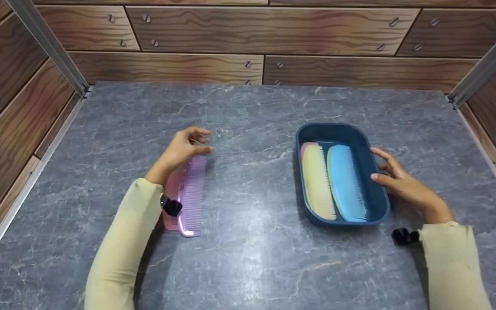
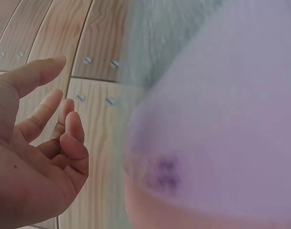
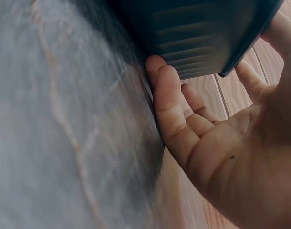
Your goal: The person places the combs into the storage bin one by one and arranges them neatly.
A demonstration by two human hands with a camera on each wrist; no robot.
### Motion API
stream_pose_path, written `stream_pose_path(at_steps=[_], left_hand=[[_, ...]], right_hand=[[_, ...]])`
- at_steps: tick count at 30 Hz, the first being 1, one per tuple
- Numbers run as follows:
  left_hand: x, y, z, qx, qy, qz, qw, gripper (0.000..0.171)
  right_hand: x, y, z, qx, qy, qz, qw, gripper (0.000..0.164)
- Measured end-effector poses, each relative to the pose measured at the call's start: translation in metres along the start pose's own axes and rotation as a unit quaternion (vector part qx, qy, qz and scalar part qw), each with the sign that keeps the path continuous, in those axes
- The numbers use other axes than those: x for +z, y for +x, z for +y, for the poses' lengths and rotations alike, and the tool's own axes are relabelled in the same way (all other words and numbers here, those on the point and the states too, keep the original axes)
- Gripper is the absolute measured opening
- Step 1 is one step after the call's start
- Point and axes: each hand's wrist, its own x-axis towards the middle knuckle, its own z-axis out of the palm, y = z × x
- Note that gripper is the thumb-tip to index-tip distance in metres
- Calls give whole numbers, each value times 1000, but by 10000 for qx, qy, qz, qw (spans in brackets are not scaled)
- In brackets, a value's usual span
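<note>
On the left, a purple comb (image 1: 193,198) lies partly over a pink comb (image 1: 170,219). My left hand (image 1: 186,146) hovers at the far end of these combs, fingers loosely bent and nothing between them. The left wrist view shows the purple comb (image 2: 222,124) large and blurred beside that hand (image 2: 40,143). Over on the right is a dark blue container (image 1: 379,200). My right hand (image 1: 407,185) touches its right rim with thumb and index finger; the other fingers (image 3: 169,95) bend loosely by its outer wall (image 3: 193,38).
In the container, a cream comb (image 1: 318,181) covers most of a pink one (image 1: 308,146). Beside them a blue comb (image 1: 346,181) overlaps a green-edged one. Wood-patterned panels (image 1: 274,30) enclose the grey marbled table (image 1: 248,241) at the back and sides.
</note>
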Motion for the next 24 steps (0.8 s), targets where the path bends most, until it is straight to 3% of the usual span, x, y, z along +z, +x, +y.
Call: stream_pose_path(at_steps=[7, 24], left_hand=[[-8, -7, -11, -33, 134, 138, 9998, 52], [-17, -18, -24, -285, 377, -173, 9987, 57]], right_hand=[[0, 0, -1, 24, 46, -4, 10000, 70], [0, 0, -1, 59, 200, -63, 9998, 72]])
